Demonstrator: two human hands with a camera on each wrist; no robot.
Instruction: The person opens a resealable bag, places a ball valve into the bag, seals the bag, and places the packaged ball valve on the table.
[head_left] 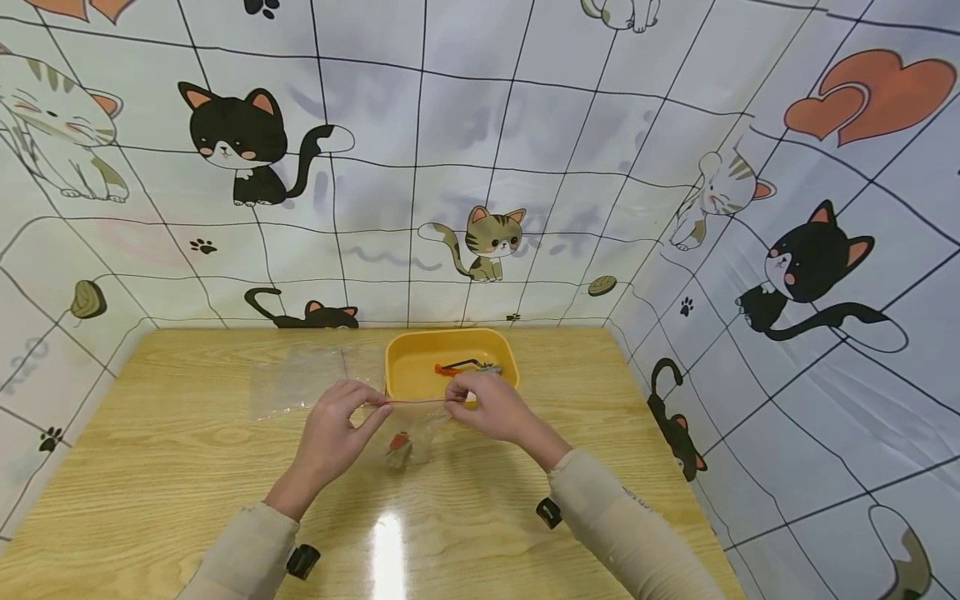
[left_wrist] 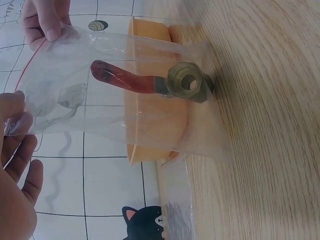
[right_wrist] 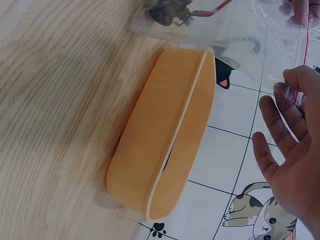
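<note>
A clear zip bag (head_left: 429, 429) with a red seal line hangs between the two hands, above the table. My left hand (head_left: 335, 431) pinches one top corner of it; my right hand (head_left: 495, 410) pinches the other, so the seal is stretched straight. Inside the bag lies a brass ball valve (left_wrist: 186, 82) with a red lever handle (left_wrist: 127, 81), at the bottom end in the left wrist view. The right wrist view shows the other fingers of the right hand (right_wrist: 295, 130) spread away from the bag.
Just behind the bag stands a yellow plastic tray (head_left: 411, 362), holding a few small items (head_left: 467, 367) with orange, black and grey parts. A flat clear bag (head_left: 296, 383) lies on the wooden table (head_left: 187, 442) left of the tray. Cat-patterned sheets (head_left: 390, 192) wall the back and sides.
</note>
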